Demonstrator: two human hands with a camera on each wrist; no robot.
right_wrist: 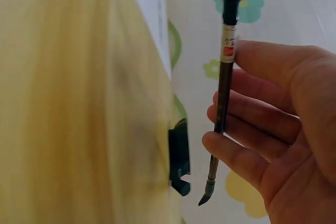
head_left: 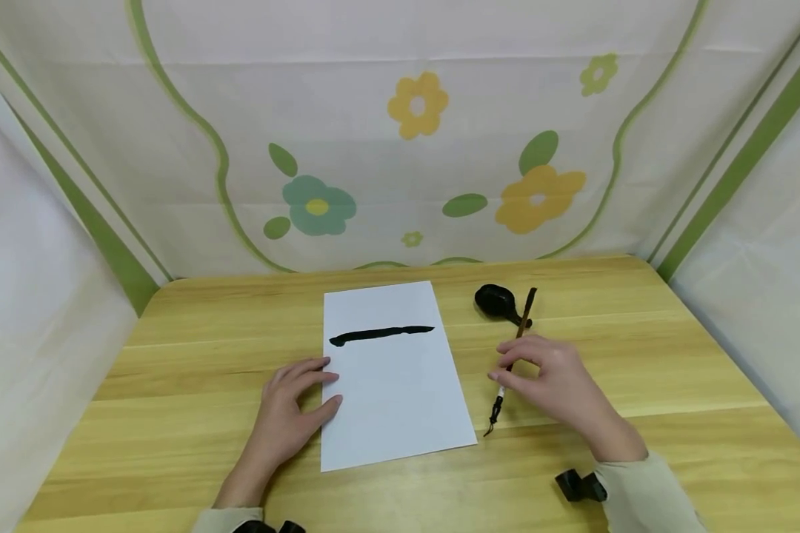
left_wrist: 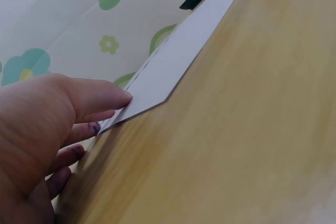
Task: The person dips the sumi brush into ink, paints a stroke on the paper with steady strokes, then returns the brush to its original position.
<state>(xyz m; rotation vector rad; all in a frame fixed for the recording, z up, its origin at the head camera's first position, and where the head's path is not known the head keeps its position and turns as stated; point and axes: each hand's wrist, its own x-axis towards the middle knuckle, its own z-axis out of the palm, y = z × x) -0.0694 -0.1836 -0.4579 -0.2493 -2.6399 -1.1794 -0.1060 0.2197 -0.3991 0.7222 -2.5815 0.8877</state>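
My right hand (head_left: 560,381) holds a calligraphy brush (right_wrist: 224,93) between thumb and fingers, right of the paper. In the head view its dark bristles point to the back and its looped end toward the front. The right wrist view shows a red-and-white label on the shaft near the thumb. A white sheet of paper (head_left: 393,400) lies on the table with one thick black stroke (head_left: 380,334) across its upper half. With fingers spread, my left hand (head_left: 287,414) rests at the paper's left edge, fingertips on it. Dark smudges mark some of its fingers in the left wrist view.
Behind the brush, a black rounded thing with a short handle (head_left: 495,301) lies on the wooden table (head_left: 193,400). A white curtain with flower prints (head_left: 360,96) hangs along the back edge, and pale cloth stands at both sides.
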